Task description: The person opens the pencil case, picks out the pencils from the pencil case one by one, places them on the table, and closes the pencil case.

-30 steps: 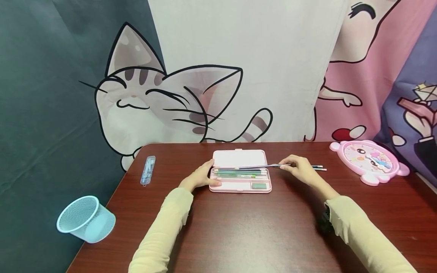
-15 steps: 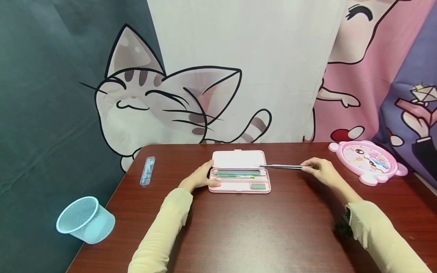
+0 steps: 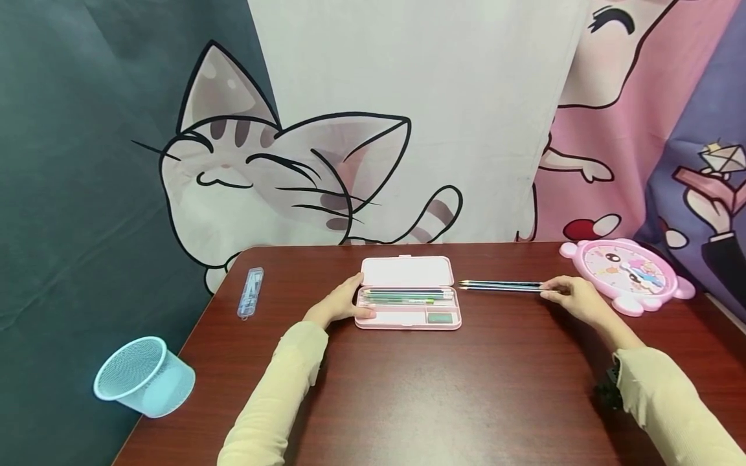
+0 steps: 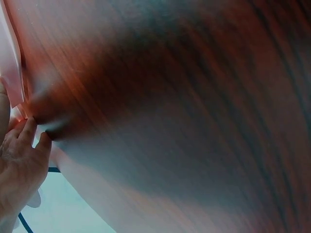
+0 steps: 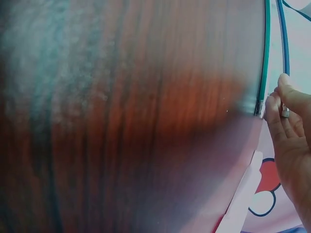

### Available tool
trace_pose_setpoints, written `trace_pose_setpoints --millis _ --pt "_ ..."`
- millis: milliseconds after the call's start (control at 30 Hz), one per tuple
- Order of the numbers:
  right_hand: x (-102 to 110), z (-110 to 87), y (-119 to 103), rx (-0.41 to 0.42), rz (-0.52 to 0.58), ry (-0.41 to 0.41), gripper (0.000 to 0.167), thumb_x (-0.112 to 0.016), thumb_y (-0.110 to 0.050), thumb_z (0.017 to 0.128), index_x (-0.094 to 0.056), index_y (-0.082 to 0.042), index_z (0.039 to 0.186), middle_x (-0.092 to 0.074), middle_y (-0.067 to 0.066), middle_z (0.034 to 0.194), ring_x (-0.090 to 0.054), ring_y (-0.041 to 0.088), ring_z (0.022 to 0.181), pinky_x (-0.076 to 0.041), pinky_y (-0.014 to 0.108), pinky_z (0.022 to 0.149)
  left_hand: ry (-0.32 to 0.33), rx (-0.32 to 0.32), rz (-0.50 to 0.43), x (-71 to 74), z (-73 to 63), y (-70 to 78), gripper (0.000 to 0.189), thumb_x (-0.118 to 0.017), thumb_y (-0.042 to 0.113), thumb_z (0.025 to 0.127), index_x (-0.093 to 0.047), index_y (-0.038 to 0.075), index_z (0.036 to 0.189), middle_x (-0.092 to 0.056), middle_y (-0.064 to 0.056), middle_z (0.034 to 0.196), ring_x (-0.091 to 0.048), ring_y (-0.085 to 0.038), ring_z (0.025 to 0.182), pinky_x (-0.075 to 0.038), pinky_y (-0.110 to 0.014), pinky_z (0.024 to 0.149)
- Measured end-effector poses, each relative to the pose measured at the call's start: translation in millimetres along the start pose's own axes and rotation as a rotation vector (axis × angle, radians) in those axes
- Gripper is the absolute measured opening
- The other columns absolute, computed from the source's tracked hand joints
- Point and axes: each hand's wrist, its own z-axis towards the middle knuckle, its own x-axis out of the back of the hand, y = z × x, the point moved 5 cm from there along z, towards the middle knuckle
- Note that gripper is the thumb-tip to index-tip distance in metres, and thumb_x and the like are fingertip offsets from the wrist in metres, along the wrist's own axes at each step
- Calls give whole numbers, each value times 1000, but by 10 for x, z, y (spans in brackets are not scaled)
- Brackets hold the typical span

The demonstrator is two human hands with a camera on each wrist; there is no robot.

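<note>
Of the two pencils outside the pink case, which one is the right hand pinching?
The blue pencil: the right hand pinches it near its end, while the green pencil lies beside the hand, outside its grip.

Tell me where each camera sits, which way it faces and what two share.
Head: worn on the head, facing forward and down over the brown wooden table; left hand, right hand and pale yellow sleeves show.
Left wrist: worn there, facing the table and left hand at an open pink rectangular pencil case; only that hand shows.
Right wrist: worn there, facing the table and right hand pinching a blue pencil beside a green pencil; only that hand shows.
Shared by head and right wrist: the right hand and those pencils.
</note>
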Motion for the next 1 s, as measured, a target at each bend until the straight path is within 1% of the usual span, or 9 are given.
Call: trace_pose_setpoints --millis 33,133,300,467,800,1000 --pt "-1 3 5 -4 -5 -4 14 -69 -7 77 -68 3 87 -68 19 81 -45 -14 66 -37 9 60 -9 25 -1 -1 1 13 100 -76 38 71 -20 -1 144 -22 -19 150 -21 -30 139 -20 -42 114" --pt "-9 19 11 6 -35 -5 14 -70 -6 76 -68 2 87 -68 19 81 -45 -14 66 -39 13 60 -3 30 22 5 -25 47 97 -76 33 73 -20 -2 144 -22 -19 150 -22 -30 139 -22 -42 113" --pt "-34 50 3 37 -76 20 14 -72 -3 73 -67 2 85 -67 17 79 -46 -13 65 -41 18 59 -5 41 24 6 -17 32 98 -76 35 73 -19 0 145 -22 -17 151 -21 -28 140 -21 -41 114" --pt "-54 63 0 46 -64 42 15 -73 1 70 -67 3 83 -66 18 77 -47 -11 65 -41 17 58 -10 49 12 7 -17 26 98 -76 35 73 -19 1 145 -21 -16 151 -20 -27 140 -20 -40 114" --pt "-72 55 64 21 -77 35 16 -73 0 69 -66 3 84 -64 16 76 -44 -7 63 -39 18 57 -13 49 18 7 -12 39 98 -75 35 73 -18 1 145 -21 -16 151 -21 -27 140 -21 -40 114" --pt "-70 64 77 -6 -83 40 18 -74 -2 70 -66 3 85 -61 13 74 -44 -1 64 -38 21 57 -11 51 10 10 -20 47 98 -76 34 73 -18 -1 144 -21 -18 151 -21 -28 139 -21 -41 114"
